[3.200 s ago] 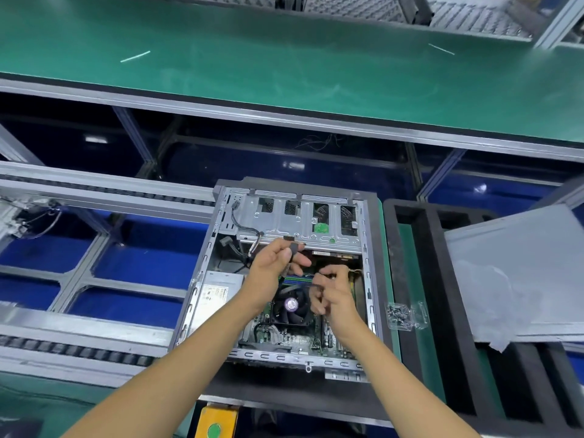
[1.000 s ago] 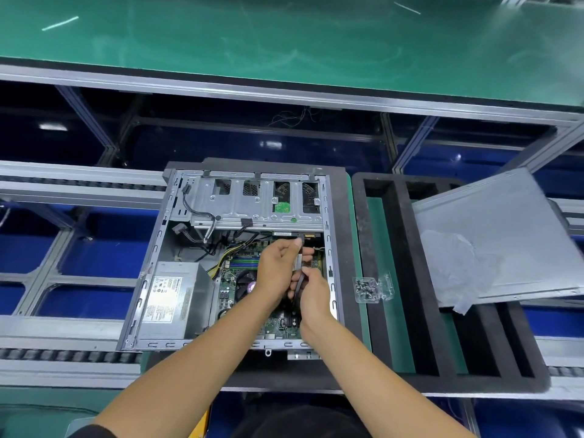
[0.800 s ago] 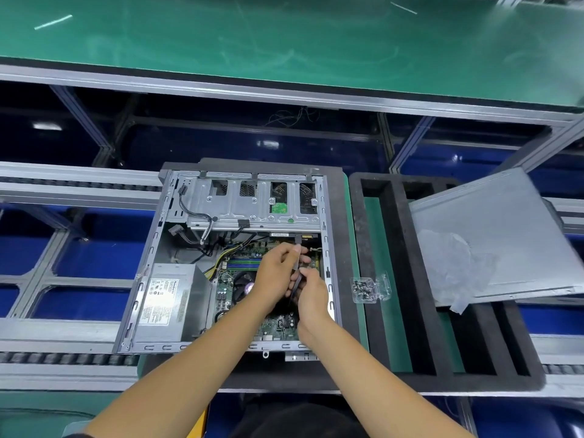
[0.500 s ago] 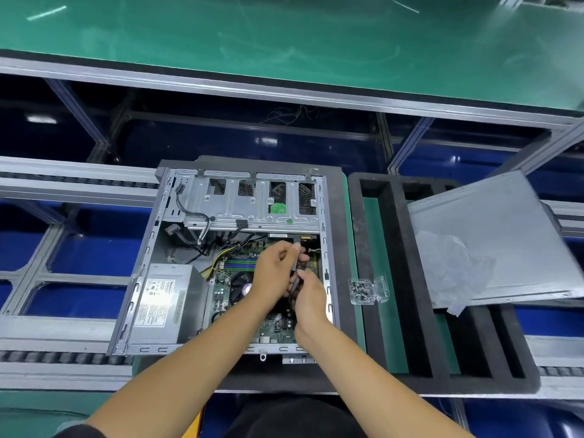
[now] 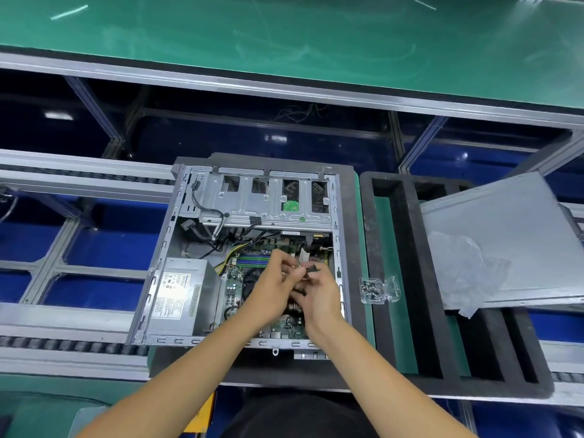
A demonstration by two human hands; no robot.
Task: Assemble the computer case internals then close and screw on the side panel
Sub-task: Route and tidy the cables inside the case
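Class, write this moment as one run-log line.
stage: internals | left hand + right hand: pinching small black connector above motherboard | side panel: off

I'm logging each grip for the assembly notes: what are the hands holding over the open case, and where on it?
Both hands, left and right, pinch a small dark connector by its ends at the fingertips; what it is exactly cannot be told.

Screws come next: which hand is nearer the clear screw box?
Right. The right hand is just left of the screw box; the left hand lies farther left, over the motherboard.
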